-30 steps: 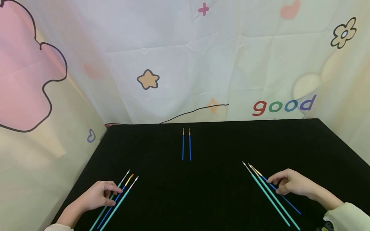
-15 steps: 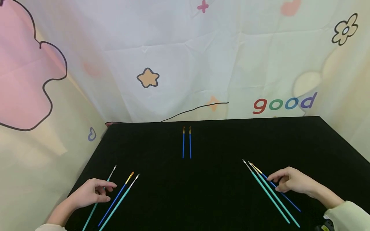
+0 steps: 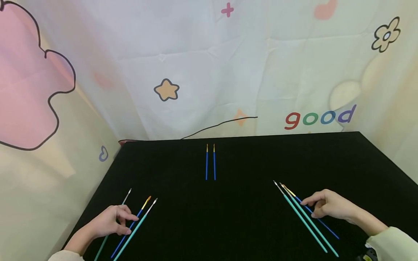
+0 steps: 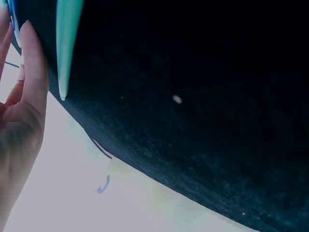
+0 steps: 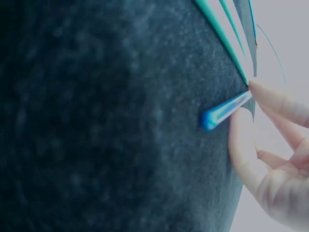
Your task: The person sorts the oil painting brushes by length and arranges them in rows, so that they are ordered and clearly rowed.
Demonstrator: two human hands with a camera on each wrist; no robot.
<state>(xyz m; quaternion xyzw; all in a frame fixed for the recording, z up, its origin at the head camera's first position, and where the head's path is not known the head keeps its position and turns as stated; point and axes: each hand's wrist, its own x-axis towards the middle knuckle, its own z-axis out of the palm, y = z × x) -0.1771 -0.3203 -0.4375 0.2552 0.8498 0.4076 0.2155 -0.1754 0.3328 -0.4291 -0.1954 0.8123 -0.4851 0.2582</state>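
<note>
At the left, my left hand (image 3: 112, 222) is over a blue paintbrush (image 3: 140, 212), thumb and index finger apart on either side of it. A teal paintbrush (image 3: 139, 223) lies to its right, another teal paintbrush (image 3: 102, 244) passes under the hand to its left. The left wrist view shows a teal handle (image 4: 67, 43) beside the thumb. On the right, my right hand (image 3: 333, 207) pinches a blue paintbrush (image 3: 329, 229) between thumb and index finger; its rounded handle end (image 5: 210, 120) shows in the right wrist view. Two teal paintbrushes (image 3: 303, 222) lie left of it.
Two blue paintbrushes (image 3: 214, 165) lie side by side near the back of the black tabletop (image 3: 212, 217). A printed cloth (image 3: 202, 72) hangs behind and along the sides. A small dark device (image 3: 369, 255) sits by the right sleeve.
My left hand has shifted left, leaving the outer teal paintbrush farther from the others, then come back right over the blue one. The right hand stays at its blue paintbrush.
</note>
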